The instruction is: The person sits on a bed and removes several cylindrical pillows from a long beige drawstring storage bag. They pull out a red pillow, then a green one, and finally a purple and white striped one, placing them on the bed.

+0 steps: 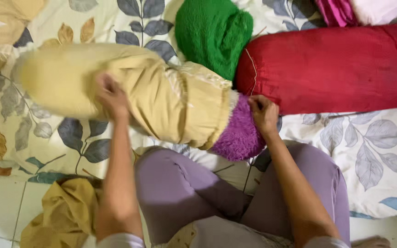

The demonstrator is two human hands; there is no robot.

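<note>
Softness rules here: the fuzzy purple bolster pillow (240, 135) lies across the person's lap over the leaf-print bedsheet (373, 151), most of it inside a tan fabric pillowcase (161, 92) that bunches and wrinkles freely. It looks light and squashy. The left hand (112, 96) pinches a fold of the case mid-length; the right hand (263, 112) seems clenched on the exposed plush end, though blur hides the fingers. Cloth folds give the surest hold.

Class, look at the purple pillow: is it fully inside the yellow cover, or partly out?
Partly out. The purple pillow sticks out past the open end of the yellow cover, beside the right hand.
</note>
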